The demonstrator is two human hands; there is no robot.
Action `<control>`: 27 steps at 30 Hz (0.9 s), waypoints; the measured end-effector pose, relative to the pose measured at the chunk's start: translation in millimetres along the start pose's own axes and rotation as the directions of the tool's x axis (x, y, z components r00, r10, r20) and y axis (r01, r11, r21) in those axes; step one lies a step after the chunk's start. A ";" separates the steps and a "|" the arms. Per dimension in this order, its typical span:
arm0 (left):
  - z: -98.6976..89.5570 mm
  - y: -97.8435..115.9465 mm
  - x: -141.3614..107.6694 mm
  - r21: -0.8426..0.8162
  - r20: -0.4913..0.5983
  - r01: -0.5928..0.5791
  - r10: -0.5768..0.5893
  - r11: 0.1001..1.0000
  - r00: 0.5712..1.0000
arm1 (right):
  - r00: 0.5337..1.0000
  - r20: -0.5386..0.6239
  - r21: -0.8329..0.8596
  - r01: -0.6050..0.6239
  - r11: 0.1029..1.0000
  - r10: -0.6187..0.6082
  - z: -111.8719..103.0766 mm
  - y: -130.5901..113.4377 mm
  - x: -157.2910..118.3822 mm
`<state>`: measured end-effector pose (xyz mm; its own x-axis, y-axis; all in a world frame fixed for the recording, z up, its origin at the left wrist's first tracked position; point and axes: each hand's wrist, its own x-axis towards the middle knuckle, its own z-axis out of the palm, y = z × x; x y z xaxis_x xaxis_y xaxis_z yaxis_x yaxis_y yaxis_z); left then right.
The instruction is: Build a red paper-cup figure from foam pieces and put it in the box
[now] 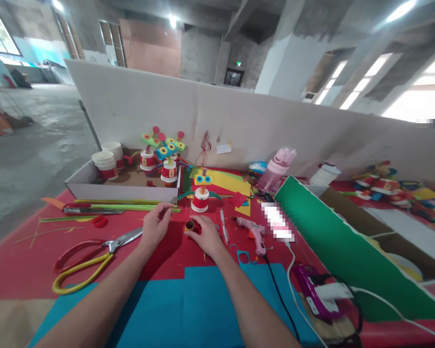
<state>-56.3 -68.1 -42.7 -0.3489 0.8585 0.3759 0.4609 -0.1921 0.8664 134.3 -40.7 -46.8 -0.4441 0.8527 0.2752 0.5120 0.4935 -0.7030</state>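
Observation:
My right hand (206,235) holds a small brown and yellow ring-shaped roll (189,225) between thumb and fingers, its hollow end showing. To its left, my left hand (156,223) hovers with thumb and fingers apart and nothing visible between them. It is near the ends of thin green strips (130,208). Just beyond both hands stands a paper-cup figure (201,199) with a yellow head, blue eyes and coiled green arms. Large scissors (94,258) with red and yellow handles lie left of my left forearm. A white pen (224,226) lies right of my right hand.
A pink glue gun (253,232) with a black cord lies at right, near a purple power strip (315,295). Behind left, an open box (123,192) holds cups and finished figures. A green-sided box (333,246) stands right. Blue sheets (166,309) cover the front.

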 end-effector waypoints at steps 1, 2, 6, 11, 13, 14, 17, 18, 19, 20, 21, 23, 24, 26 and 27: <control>0.8 0.9 -0.7 -0.006 0.010 -0.004 0.004 1.000 1.000 | 1.000 0.006 -0.009 0.014 1.000 -0.014 1.1 0.7 0.7; 1.4 2.1 -1.4 -0.012 0.018 -0.011 0.011 1.000 1.000 | 1.000 0.008 -0.016 0.023 1.000 -0.023 1.9 1.2 1.2; 2.1 5.9 -3.9 0.013 0.054 -0.053 0.052 0.999 0.997 | 1.000 0.005 -0.028 0.012 1.000 -0.012 1.1 3.1 2.3; 1.0 6.3 -4.1 0.036 0.064 -0.073 0.070 0.997 0.995 | 1.000 -0.027 0.046 -0.007 0.999 0.008 -10.6 10.4 1.5; 0.2 6.0 -3.5 0.041 0.049 -0.066 0.064 0.997 0.997 | 0.997 -0.074 0.090 -0.002 0.996 0.008 -17.0 13.1 1.2; -0.1 5.7 -3.2 0.043 0.038 -0.063 0.061 0.997 0.997 | 0.994 -0.110 0.105 -0.006 0.994 0.018 -20.0 13.9 1.2; -0.7 4.3 -2.4 0.039 0.018 -0.059 0.059 0.997 0.998 | 0.973 -0.222 0.116 -0.043 0.992 0.068 -26.2 13.1 0.8; -0.6 3.7 -2.2 0.035 0.018 -0.058 0.058 0.998 0.998 | 0.966 -0.244 0.106 -0.056 0.993 0.080 -27.2 12.1 0.7; -0.5 3.2 -2.0 0.029 0.020 -0.057 0.056 0.998 0.998 | 0.962 -0.259 0.096 -0.064 0.993 0.087 -27.5 11.0 0.6; -0.3 2.7 -1.9 0.023 0.025 -0.053 0.053 0.998 0.998 | 0.960 -0.268 0.090 -0.063 0.994 0.085 -27.1 9.9 0.5; 0.0 2.4 -1.8 0.017 0.033 -0.049 0.049 0.999 0.998 | 0.960 -0.271 0.090 -0.054 0.994 0.077 -26.0 8.7 0.4; 0.7 2.1 -1.8 0.000 0.049 -0.037 0.037 0.999 0.998 | 0.966 -0.253 0.100 -0.016 0.995 0.041 -21.6 6.5 0.3; 1.1 2.2 -2.0 -0.007 0.058 -0.029 0.029 1.000 0.998 | 0.973 -0.230 0.099 0.008 0.995 0.015 -18.6 5.2 0.2; 2.1 2.2 -2.5 -0.016 0.074 -0.020 0.021 1.000 0.997 | 0.987 -0.158 0.064 0.048 0.997 -0.038 -11.8 2.4 0.0; 2.6 2.1 -2.9 -0.017 0.080 -0.019 0.020 1.000 0.997 | 0.991 -0.121 0.033 0.060 0.998 -0.055 -8.4 0.9 0.0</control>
<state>-52.2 -69.7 -42.8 -0.2731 0.8896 0.3660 0.4533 -0.2166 0.8646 141.0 -38.8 -41.9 -0.3798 0.8385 0.3907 0.4604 0.5377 -0.7063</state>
